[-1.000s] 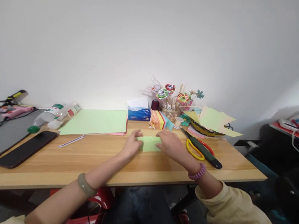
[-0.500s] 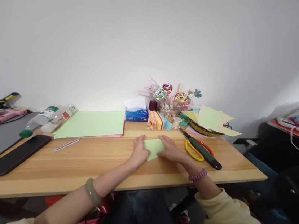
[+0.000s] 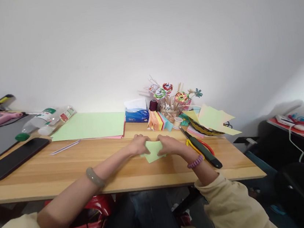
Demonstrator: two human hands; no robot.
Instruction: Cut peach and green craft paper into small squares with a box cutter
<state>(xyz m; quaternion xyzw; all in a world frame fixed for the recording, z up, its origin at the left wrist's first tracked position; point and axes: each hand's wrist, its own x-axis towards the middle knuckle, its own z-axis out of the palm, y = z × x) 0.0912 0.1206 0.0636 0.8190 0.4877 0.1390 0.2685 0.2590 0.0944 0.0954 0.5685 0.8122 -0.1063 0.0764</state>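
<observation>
A small folded piece of light green paper (image 3: 153, 152) is between my two hands, just over or on the wooden table (image 3: 110, 178). My left hand (image 3: 139, 145) grips its left side with thumb and fingers. On the opposite side, my right hand (image 3: 169, 144) pinches the paper's right edge. One corner of the paper points down toward me, and its upper edges are partly covered by my fingers. Right of my right hand lie scissors (image 3: 192, 147) with yellow and red handles, under or against a dark green utility knife (image 3: 204, 151).
Green paper sheets (image 3: 89, 125) lie at the back left, near a black phone (image 3: 16, 158) and plastic bottles (image 3: 40, 120). A tissue pack (image 3: 137, 116), folded coloured papers (image 3: 157, 120) and a jar of paper flowers (image 3: 170, 112) stand along the wall. Loose paper sheets (image 3: 212, 119) lie at the right.
The green paper has gone from a flat rectangle to an angled shape with a corner toward me. My hands have drawn closer around it, and the view has shifted slightly.
</observation>
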